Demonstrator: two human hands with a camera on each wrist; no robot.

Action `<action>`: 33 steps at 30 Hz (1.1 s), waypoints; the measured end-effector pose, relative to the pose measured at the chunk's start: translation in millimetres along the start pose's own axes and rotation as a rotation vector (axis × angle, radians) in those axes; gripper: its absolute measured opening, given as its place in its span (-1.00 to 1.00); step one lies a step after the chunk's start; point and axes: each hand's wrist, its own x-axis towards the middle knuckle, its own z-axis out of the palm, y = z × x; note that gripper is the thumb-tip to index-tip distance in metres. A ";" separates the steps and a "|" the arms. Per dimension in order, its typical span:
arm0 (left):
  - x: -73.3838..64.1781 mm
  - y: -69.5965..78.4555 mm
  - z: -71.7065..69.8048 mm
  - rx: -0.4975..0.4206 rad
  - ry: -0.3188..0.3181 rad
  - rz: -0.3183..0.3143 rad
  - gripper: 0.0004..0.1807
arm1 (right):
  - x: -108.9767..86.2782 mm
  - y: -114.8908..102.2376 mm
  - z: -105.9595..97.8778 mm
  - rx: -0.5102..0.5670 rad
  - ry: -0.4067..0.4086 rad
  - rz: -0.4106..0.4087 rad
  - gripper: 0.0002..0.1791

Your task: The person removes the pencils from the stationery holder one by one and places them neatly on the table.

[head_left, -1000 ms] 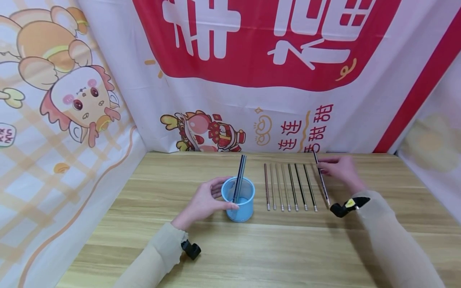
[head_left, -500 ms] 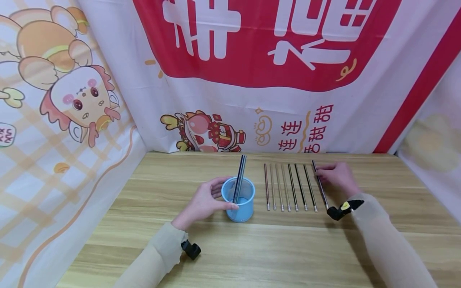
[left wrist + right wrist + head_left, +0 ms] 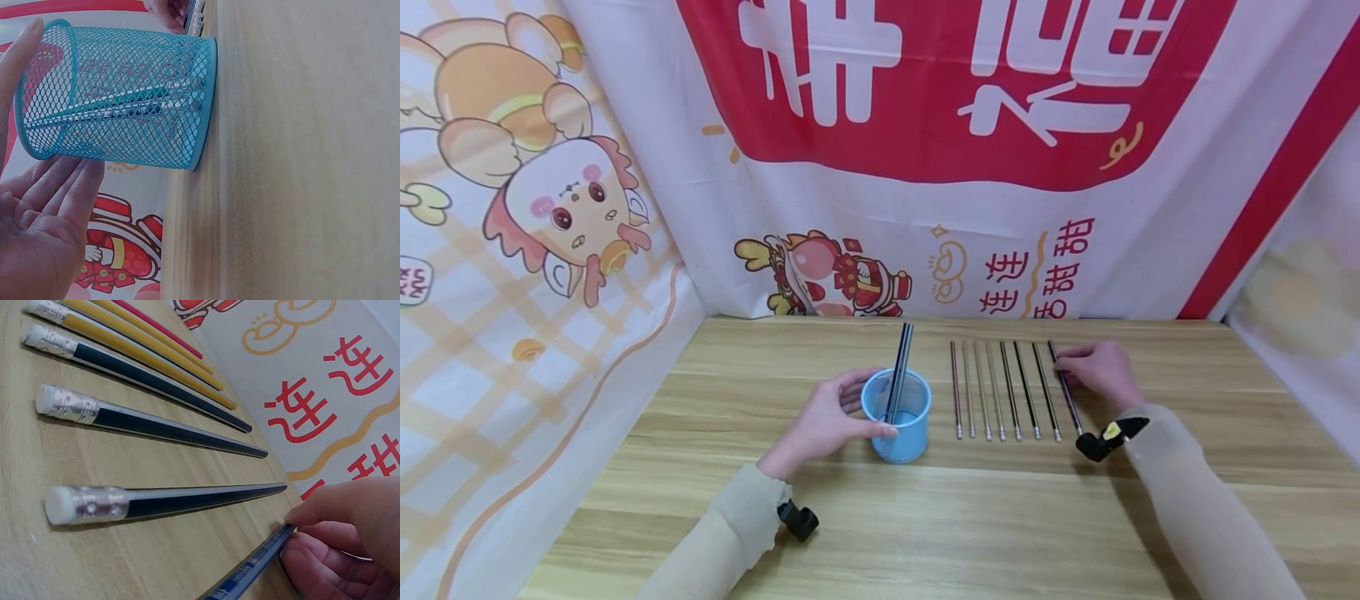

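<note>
My left hand (image 3: 831,412) holds a light blue mesh pen holder (image 3: 902,448), thumb at the front and fingers round the back near its rim. Two dark pencils (image 3: 901,358) lean inside it; in the left wrist view their eraser ends are down at the base. At the right my right hand (image 3: 1102,372) pinches a dark pencil (image 3: 253,562) near its far end, between thumb and fingers. That pencil lies along the right end of a row, beside a black pencil (image 3: 187,501) with a white eraser.
Several pencils lie side by side between the hands: a red one (image 3: 956,387), yellow ones (image 3: 156,356) and black ones (image 3: 1026,387), erasers toward me. The wooden table (image 3: 880,533) ends at a printed cloth (image 3: 850,200) at the back.
My right hand has brought its pencil left and toward me, down beside the row. My left hand and the pen holder have stayed put.
</note>
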 end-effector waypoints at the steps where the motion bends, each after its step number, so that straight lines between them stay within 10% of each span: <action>1: 0.0 -0.2 0.0 0.002 0.001 0.000 -0.06 | 0.2 0.1 0.2 -0.005 0.002 -0.001 -0.59; 16: 0.2 -0.2 0.4 -0.001 0.008 -0.016 -0.09 | -2.5 -4.0 -3.2 0.017 0.032 0.012 -0.49; 33: 0.5 0.8 0.4 -0.007 0.011 -0.015 -0.13 | -40.5 -100.7 -4.8 0.185 0.090 -0.118 -0.13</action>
